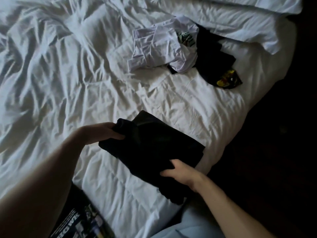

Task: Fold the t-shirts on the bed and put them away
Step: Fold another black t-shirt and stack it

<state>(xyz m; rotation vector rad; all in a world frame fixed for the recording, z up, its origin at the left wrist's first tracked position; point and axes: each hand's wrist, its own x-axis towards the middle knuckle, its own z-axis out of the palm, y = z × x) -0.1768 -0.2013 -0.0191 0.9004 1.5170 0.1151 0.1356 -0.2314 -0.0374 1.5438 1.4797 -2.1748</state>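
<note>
A: Two hands hold one black shirt point(154, 145) on the bed point(68, 83). Which way does it run?

B: Its long axis slants from the upper left down to the lower right, a folded dark slab lying near the bed's right edge.

A: And the grips?

B: The left hand point(104, 133) pinches a bunched end at the shirt's upper left, thumb on top. The right hand point(178, 174) curls its fingers round the near edge, low on the right.

A: What else lies about?

B: Beyond the black shirt, well apart, a crumpled white shirt point(157, 48) touches another dark shirt point(214, 55) with a yellow print. A pillow point(240, 28) sits behind those. Nothing lies between the pile and the held shirt but rumpled sheet.
</note>
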